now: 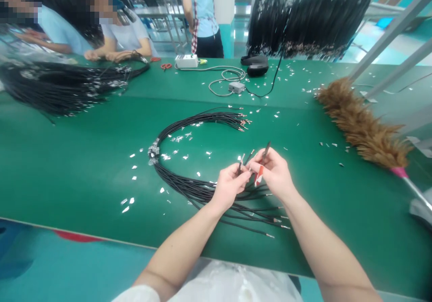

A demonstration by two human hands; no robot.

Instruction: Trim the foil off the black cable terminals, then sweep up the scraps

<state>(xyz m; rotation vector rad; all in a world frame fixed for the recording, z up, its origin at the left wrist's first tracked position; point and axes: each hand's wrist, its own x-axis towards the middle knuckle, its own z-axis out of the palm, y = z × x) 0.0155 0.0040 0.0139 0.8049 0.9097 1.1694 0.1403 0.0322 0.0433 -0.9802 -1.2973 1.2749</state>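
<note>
A bundle of thin black cables (189, 187) lies in a C-shape on the green table, bound with clear tape (154, 151) at its bend. My left hand (227, 187) is closed on a black cable (240, 167) from the lower arm of the bundle, its bare tip pointing up. Right beside it, my right hand (275, 173) grips a slim dark tool (267, 150) with a red and white end (258, 176). The fingertips of both hands meet at the cable end. Blur keeps the exact kind of tool from showing.
White scraps (185, 157) litter the green table (84, 171). A large pile of black cables (64, 86) lies at the left, near two seated people. At the back are a power strip (186, 60) and a black device (257, 65). A brown feather duster (364, 124) lies right.
</note>
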